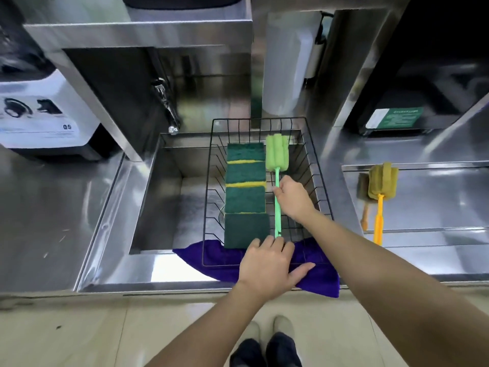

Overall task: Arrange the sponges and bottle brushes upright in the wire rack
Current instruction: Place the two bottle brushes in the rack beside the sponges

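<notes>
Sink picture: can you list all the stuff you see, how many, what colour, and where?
sponges: four, green and yellow, in a row in the rack
wire rack: one, black, over the sink
green brush: one, in the rack beside the sponges
orange brush: one, on the counter to the right, mirrored in steel
cloth: one, purple, under the rack's near edge
sink: one, steel
tap: one, silver, behind the sink
white machine: one, far left
left hand: at the rack's near edge
right hand: holding the green brush's handle
</notes>
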`<state>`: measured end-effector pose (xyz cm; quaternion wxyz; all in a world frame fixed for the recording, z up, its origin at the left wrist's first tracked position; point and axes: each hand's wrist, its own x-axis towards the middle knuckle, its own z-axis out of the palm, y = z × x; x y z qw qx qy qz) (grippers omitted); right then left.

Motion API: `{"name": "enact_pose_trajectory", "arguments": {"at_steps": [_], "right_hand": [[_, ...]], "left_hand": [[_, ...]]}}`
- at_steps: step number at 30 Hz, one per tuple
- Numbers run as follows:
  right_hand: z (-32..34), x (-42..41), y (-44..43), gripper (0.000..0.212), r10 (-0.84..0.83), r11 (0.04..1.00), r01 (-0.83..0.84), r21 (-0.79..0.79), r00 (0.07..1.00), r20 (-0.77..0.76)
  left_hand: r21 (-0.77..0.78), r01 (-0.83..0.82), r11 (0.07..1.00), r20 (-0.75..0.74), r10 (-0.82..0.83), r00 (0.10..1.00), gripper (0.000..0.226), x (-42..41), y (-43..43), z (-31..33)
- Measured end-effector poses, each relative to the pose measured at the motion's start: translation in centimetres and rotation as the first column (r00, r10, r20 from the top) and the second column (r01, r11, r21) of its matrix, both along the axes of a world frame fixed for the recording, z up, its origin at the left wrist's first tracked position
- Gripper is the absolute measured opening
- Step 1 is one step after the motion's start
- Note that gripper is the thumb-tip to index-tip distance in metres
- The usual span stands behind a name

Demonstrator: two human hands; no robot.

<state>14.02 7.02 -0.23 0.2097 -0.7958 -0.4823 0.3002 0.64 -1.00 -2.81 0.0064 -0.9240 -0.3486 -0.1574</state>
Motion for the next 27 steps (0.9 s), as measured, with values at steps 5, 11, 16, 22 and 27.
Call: {"name": "enact_pose_trajectory", "arguments": {"at_steps": [5,11,16,22,27], "right_hand": [[-0.7,0.1,0.6,0.018,0.045,0.994,-0.046,-0.096,0.999,-0.017],[-1.7,0.6,0.9,0.027,0.128,0.957,-0.125,-0.261,0.992,-0.004],[-2.1,0.6,0.8,0.041,0.22,0.923,-0.187,-0.337,0.974,0.061],[-1.1,1.1,0.7,0.031,0.194,0.954,-0.138,-0.265,0.961,0.196],[1.3,2.2,0.2,0.025,0.041,0.999,-0.04,-0.007,0.967,0.25]], "left_hand": [[0.033,-0.005,0.999,0.017,0.005,1.0,0.055,0.0,0.0,-0.3],[0.042,0.0,0.999,0.0,0.0,1.0,0.055,0.1,0.1,-0.4],[0.031,0.007,1.0,-0.023,-0.006,1.0,0.055,0.1,0.1,-0.3],[-0.018,0.005,1.0,-0.089,-0.007,0.996,0.056,0.1,0.1,0.1],[-0.059,-0.018,0.998,-0.134,0.01,0.991,0.058,0.4,0.0,0.7]]}}
